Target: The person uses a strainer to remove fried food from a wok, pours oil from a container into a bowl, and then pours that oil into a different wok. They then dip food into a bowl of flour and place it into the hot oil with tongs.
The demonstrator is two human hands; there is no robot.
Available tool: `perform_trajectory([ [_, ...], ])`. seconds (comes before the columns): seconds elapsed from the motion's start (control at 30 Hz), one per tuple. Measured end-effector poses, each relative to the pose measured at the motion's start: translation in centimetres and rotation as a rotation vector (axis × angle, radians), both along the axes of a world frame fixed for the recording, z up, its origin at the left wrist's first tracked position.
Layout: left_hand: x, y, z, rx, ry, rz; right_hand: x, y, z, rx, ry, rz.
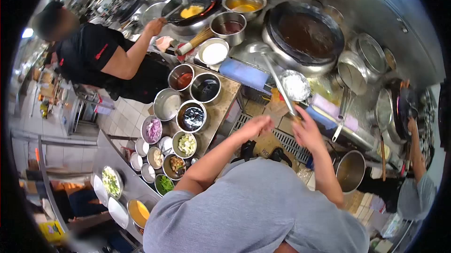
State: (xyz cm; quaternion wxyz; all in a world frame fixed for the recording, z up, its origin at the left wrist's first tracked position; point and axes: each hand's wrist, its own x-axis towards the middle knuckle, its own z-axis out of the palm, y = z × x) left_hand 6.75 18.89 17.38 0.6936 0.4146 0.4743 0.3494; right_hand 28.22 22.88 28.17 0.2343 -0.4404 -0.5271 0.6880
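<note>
My right hand (308,132) is closed round the handle end of a long metal ladle (280,84). The ladle slants up and left, its bowl at the stove near a big black wok (305,36) of brown liquid. Loosely curled, my left hand (257,128) hovers over the floor in front of the stove, and nothing shows in its fingers. Beyond my right hand a metal bowl of white stuff (295,85) sits on the stove edge, beside a folded blue cloth (244,72).
Several metal pots of sauce (192,116) and chopped vegetables (187,145) crowd the counter at left. A co-worker in black (101,53) stirs yellow food (191,11) in another wok. At far right another person's arm (415,147) reaches to a pan. A strainer (352,78) lies on the stove.
</note>
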Motion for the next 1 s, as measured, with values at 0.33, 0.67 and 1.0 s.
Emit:
perform_trajectory([
  [0.33, -6.9, 3.0, -6.2, -0.113, 0.244, 0.397, -11.9, -3.5, -17.2, 0.311, -0.03, 0.072],
  [0.67, -10.0, -1.0, -9.7, 0.463, 1.55, 0.105, 24.7, -13.1, -33.6, 0.064, -1.272, 0.062],
  [1.0, 3.6, -17.8, -7.1, -0.102, 1.327, -0.115, 36.5, -1.5, -29.8, 0.136, -1.594, 0.013],
])
